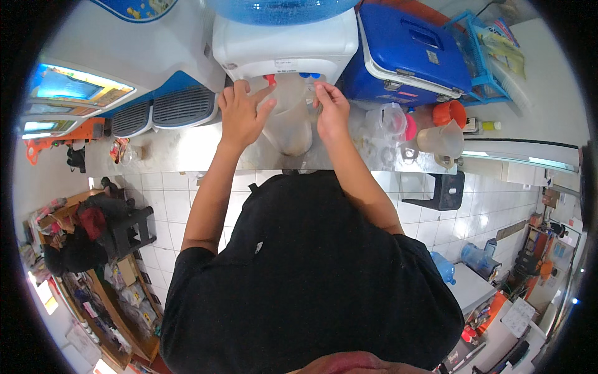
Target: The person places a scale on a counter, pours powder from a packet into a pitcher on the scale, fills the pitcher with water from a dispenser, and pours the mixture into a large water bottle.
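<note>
A white water dispenser (285, 42) stands on the metal counter before me, with a blue water bottle (280, 8) on top. My left hand (243, 112) has its fingers spread, and its index fingertip is at the red tap (269, 79). Beneath the taps is a cloudy plastic pitcher (289, 128), tilted towards me. My right hand (334, 110) is curled at the pitcher's right side and appears to grip its handle, which the fingers mostly hide. Blue taps (309, 75) sit just left of my right fingertips. Any water in the pitcher is hard to make out.
A drink dispenser with grey drip trays (183, 106) stands left. To the right are a blue cooler box (411, 51), a clear container (390, 120), an orange cup (449, 113) and another pitcher (441, 139). A dark stool (444, 191) stands on the tiled floor.
</note>
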Tool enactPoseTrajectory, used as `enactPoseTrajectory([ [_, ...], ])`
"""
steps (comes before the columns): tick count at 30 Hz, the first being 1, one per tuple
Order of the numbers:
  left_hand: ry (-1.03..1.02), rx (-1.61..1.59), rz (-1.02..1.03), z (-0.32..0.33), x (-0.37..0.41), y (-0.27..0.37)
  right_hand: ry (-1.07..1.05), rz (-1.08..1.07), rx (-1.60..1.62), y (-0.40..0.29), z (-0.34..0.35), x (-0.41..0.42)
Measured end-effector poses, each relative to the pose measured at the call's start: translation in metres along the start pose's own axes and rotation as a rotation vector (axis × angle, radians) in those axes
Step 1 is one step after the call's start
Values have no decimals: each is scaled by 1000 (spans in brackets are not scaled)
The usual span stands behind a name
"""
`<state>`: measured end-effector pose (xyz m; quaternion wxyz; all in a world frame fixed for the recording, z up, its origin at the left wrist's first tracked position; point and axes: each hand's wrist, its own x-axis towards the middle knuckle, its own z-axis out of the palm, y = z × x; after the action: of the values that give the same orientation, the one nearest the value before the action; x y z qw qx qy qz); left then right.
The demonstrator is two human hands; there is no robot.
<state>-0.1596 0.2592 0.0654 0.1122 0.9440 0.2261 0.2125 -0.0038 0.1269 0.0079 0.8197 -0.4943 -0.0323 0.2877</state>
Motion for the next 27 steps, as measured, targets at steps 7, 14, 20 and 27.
enactPoseTrajectory([
  [7, 20, -7, 17, 1, -1, -2, 7, -5, -27, 3, -3, -2],
  [14, -19, -64, -15, -7, 5, 8, 31, -6, -74, -1, 1, -4],
  [20, 5, 17, 86, 16, 3, -15, -35, 32, -125, -5, 2, -2],
  [27, -106, 46, -10, 14, -2, 1, 35, -96, -71, 3, 2, 2],
])
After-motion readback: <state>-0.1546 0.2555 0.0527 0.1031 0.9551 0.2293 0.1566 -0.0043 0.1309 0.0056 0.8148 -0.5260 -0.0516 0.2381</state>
